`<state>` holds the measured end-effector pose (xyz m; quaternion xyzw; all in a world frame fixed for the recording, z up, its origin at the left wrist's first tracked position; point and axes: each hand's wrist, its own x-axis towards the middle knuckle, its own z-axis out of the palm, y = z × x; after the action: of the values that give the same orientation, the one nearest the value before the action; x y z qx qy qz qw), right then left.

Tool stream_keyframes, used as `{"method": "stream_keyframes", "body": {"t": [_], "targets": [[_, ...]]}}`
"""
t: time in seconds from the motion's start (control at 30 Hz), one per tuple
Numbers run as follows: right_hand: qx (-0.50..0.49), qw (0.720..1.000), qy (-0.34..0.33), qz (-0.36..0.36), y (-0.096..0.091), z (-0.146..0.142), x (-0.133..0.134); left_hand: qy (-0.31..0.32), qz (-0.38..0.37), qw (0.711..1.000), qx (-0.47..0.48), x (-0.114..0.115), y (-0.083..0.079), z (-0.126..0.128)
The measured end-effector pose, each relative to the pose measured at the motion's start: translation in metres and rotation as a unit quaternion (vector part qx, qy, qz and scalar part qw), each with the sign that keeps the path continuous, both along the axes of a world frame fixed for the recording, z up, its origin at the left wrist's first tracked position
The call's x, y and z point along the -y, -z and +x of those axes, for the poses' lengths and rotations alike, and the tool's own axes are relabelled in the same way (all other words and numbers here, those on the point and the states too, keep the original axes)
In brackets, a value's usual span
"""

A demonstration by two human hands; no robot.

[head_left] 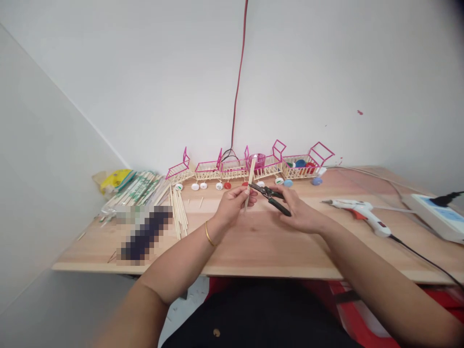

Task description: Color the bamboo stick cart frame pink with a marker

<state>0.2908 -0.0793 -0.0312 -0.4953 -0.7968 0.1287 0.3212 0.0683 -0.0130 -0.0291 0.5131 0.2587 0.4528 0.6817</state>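
Note:
Between the fingers of my left hand (235, 205) a few pale wooden sticks (252, 170) stand nearly upright. My right hand (297, 211) is closed on the handles of dark green pliers (270, 194). The jaws of the pliers meet the sticks just above my left fingertips; whether they bite on them I cannot tell. Behind my hands, a row of small stick-built carts with pink frames, among them one cart (297, 169) at the right end, stands along the wall. Bottle-cap wheels (219, 186) sit at their bases.
Loose sticks (177, 212) lie left of my hands, beside plastic-wrapped stick packs (139, 188) and a blurred dark object (145, 237). To the right are a hot glue gun (362, 212) and a white power strip (435, 217). A cable (239, 72) hangs down the wall.

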Motion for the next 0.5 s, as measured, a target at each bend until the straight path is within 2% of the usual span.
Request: {"method": "stream_keyframes", "body": {"t": [0.3, 0.5], "targets": [[0.049, 0.998, 0.012, 0.028, 0.0010, 0.0005, 0.0007, 0.002, 0.013, 0.999, -0.036, -0.0005, 0.0064, 0.0040], [0.054, 0.998, 0.009, 0.009, 0.0016, -0.0014, -0.0002, 0.014, -0.003, 0.998, -0.058, -0.0006, 0.0032, 0.0046]]}}
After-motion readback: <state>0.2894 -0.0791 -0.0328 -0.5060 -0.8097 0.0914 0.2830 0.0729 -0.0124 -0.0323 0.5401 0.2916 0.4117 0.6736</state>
